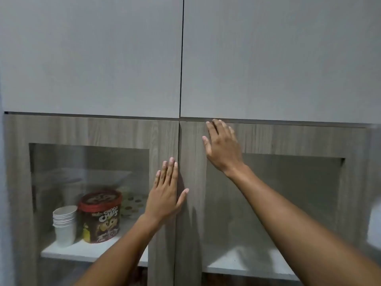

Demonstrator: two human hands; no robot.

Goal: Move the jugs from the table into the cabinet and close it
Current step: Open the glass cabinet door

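A wood-grain cabinet with two glass-paned doors fills the view. Its left door [162, 137] and right door [288, 139] meet at a narrow centre seam and look shut. My left hand [167, 195] lies flat with fingers spread on the left door's inner frame, thumb reaching across the seam. My right hand [222, 147] presses flat on the top frame of the right door. Neither hand holds anything. No jugs or table are in view.
Behind the left glass, a stack of white paper cups [64, 223] and a chocolate cereal tub [101, 217] stand on a white shelf [82, 250]. Two plain grey upper doors [92, 58] are shut above. The right compartment's contents are unclear through the glass.
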